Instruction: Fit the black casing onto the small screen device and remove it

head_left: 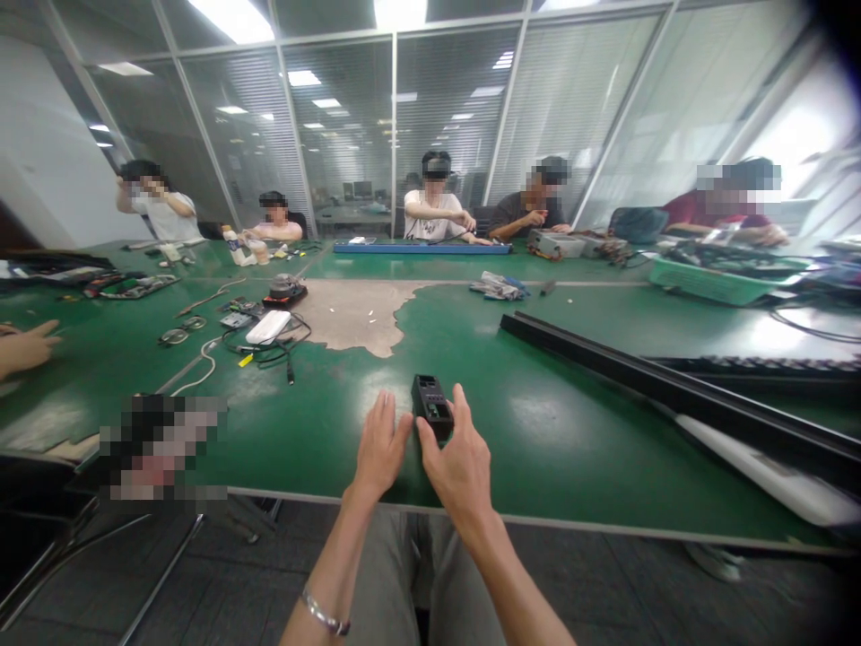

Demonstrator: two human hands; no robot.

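From where I stand, I see a small black box (pixel 429 392) lying on the green counter (pixel 565 453), close to the person's side and between the two hands. The left hand (pixel 382 441) is open, fingers extended together, just to the left of the box and apart from it. The right hand (pixel 464 449) has its thumb and fingers spread about the box's near end, thumb to the left, fingers to the right; whether it actually grips, I can't tell. A silver bracelet (pixel 326 615) circles the left wrist.

Farther off to the left, a white device (pixel 268 327) lies among cables, next to a ragged brown patch (pixel 356 314). A long black rail (pixel 625 368) slants across the right side, and beyond it sits a green basket (pixel 706 285) heaped with parts. Across the counter, a person in a white shirt (pixel 430 211) reaches over a blue bar (pixel 377 248).
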